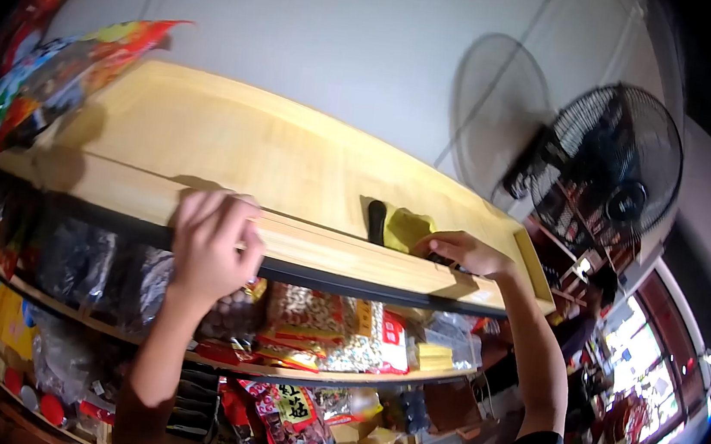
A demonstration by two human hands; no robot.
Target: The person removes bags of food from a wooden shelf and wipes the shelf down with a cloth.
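My left hand [213, 237] is closed over the raised front edge of the wooden top shelf [252, 137], its fingers curled across the lip. Farther right, my right hand [471, 256] reaches over the same edge with its fingers bent down inside the shelf. A crumpled yellow cloth [410, 226] lies at its fingertips, partly covered by them. Something dark shows under those fingers, too little of it to name. Just left of the cloth, a black handle-like object [375, 221] leans at the front lip; its lower end is hidden.
Colourful snack bags [85, 76] stand at the shelf's left end. Lower shelves hold packets of dried goods [307, 311] and a red printed bag [291, 423]. A black fan [609, 162] is mounted on the wall at right. Behind it, a bright doorway [633, 342] shows.
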